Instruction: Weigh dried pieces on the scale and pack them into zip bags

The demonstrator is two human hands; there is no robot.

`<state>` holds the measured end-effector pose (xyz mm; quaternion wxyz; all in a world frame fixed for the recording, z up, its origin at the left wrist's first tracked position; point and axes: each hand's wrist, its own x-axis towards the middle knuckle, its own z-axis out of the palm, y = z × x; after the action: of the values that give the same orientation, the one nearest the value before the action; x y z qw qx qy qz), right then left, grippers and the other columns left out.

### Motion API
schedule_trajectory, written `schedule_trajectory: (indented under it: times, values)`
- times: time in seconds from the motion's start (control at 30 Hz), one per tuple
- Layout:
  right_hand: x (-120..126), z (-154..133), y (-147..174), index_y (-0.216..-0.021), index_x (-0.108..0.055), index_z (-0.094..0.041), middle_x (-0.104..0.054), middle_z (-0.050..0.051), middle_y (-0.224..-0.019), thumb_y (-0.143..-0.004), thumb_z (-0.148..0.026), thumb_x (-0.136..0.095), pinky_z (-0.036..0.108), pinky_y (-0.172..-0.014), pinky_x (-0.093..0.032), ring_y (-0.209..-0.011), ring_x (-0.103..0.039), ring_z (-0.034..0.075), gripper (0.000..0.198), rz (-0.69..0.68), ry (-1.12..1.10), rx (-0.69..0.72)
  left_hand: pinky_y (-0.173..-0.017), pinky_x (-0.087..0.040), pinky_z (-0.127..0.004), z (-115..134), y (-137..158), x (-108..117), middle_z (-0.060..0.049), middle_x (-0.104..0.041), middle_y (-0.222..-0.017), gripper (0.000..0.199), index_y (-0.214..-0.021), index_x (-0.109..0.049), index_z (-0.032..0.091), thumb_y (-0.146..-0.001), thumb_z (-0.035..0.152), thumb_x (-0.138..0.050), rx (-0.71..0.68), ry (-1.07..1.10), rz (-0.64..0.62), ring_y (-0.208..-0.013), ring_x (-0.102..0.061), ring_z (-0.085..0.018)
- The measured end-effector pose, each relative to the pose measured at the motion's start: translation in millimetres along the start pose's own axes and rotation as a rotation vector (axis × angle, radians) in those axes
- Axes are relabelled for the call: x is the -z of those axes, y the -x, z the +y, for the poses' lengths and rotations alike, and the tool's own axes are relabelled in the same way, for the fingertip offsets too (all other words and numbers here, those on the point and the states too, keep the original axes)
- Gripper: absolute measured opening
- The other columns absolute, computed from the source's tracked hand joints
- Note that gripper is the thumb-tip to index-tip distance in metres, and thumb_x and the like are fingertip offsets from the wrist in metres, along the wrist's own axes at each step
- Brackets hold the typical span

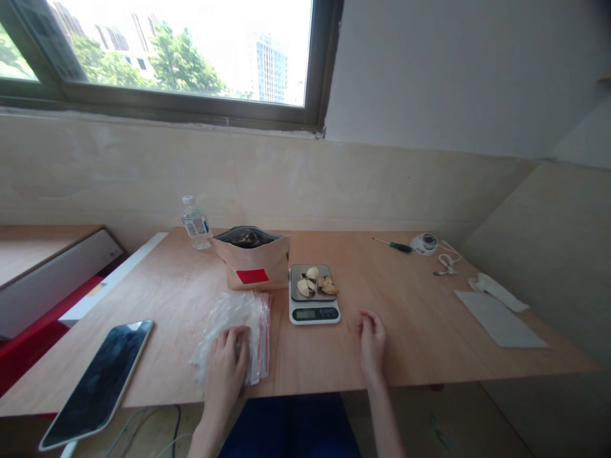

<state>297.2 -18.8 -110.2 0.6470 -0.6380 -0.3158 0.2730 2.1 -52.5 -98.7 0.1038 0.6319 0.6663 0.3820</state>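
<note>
My left hand [228, 359] lies on a stack of clear plastic zip bags [260, 334], its fingers bent and closed on the upper bags near their middle. My right hand [372, 337] rests on the table to the right of the scale, fingers loosely curled and apart, holding nothing. Between the hands stands a small white kitchen scale [315, 315] with several pale, dried, shell-like pieces [312, 283] on its plate; its display cannot be read. Behind the bags, an upright brown pouch [258, 261] with a red label gapes at the top, its contents dark.
A large tablet or phone [102, 381] overhangs the front left edge of the wooden table [353, 267]. A plastic bottle [195, 222] stands at the back left. To the right are a screwdriver [401, 247], a white camera [424, 244] with its cable, and a white sheet [501, 321].
</note>
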Motion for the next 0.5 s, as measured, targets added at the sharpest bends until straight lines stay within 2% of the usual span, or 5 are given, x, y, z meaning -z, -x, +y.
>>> schedule_trajectory:
  times: [0.2,0.5]
  values:
    - [-1.8,-3.8,2.1,-0.083,-0.062,-0.017,-0.054,-0.001,-0.062,-0.071,-0.040,-0.052,0.023,-0.045,-0.036,-0.050,-0.045,0.013,0.028,-0.031,0.032,0.002,-0.083,-0.044,-0.043,3.9,-0.4,3.9,-0.008,-0.059,-0.093,0.028,-0.091,-0.057,0.020,-0.090,0.038,-0.035,-0.008,0.004,-0.037,-0.089,-0.057,-0.025]
    - [-2.0,1.3,0.1,-0.081,-0.063,-0.017,-0.059,0.002,-0.065,-0.074,-0.040,-0.051,0.025,-0.048,-0.039,-0.053,-0.049,0.015,0.027,-0.042,0.103,0.100,-0.081,-0.045,-0.040,4.1,0.6,7.9,-0.007,-0.062,-0.094,0.031,-0.094,-0.061,0.021,-0.082,0.047,-0.050,-0.068,0.010,-0.067,-0.090,-0.058,-0.024]
